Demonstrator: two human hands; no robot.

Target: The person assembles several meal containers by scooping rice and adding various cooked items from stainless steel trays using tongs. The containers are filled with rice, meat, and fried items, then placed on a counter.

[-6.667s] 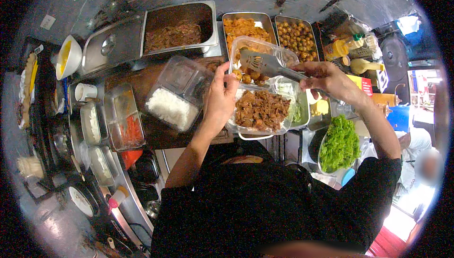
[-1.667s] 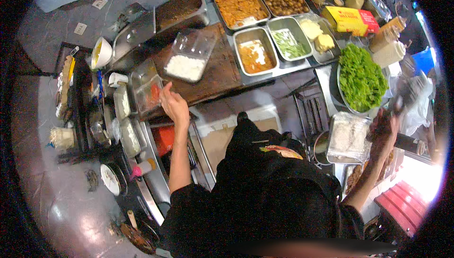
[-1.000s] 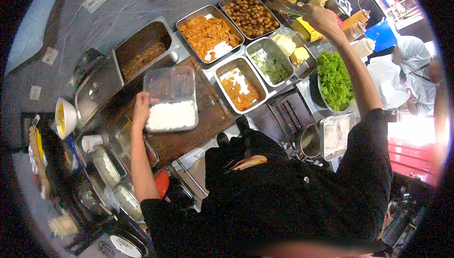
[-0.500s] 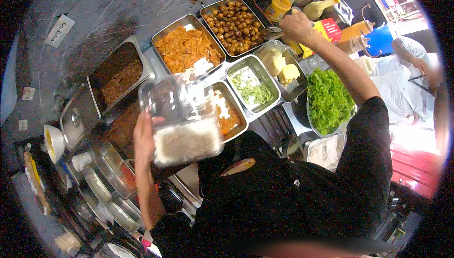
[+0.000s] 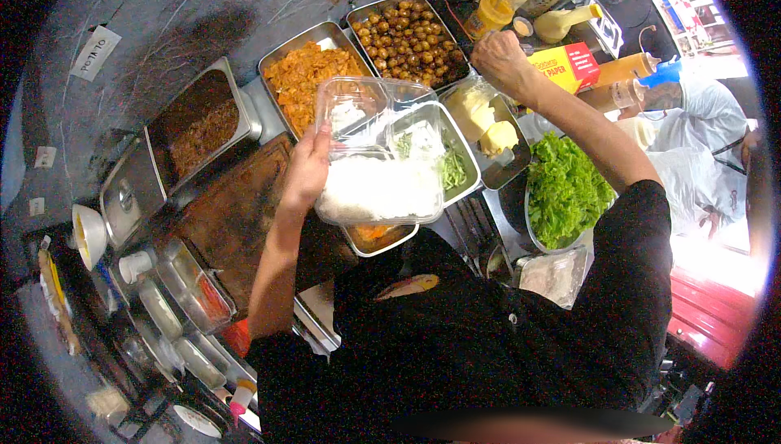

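Observation:
My left hand (image 5: 307,167) grips the left edge of a clear plastic compartment food container (image 5: 351,94). White rice (image 5: 378,188) fills its near section; the far sections look bare. The container is over a metal pan of shredded green vegetable (image 5: 454,167) and partly covers a pan of orange food (image 5: 374,232). My right hand (image 5: 504,62) is closed in a fist by the right rim of a pan of small, round, brown glazed pieces (image 5: 407,41). What it holds is hidden. Left of that pan, another holds orange chopped food (image 5: 313,74).
Right of the pans are a tub with yellow blocks (image 5: 498,137), lettuce (image 5: 567,184), a yellow-and-red box (image 5: 569,66) and sauce bottles (image 5: 490,15). A brown board (image 5: 228,208) and a pan of brown minced food (image 5: 203,135) are at left. Another person's arm (image 5: 712,98) shows at right.
My left hand has moved the container rightward and slightly away from me, over the green vegetable pan. My right hand has shifted slightly; the metal utensil end beside it no longer shows clearly.

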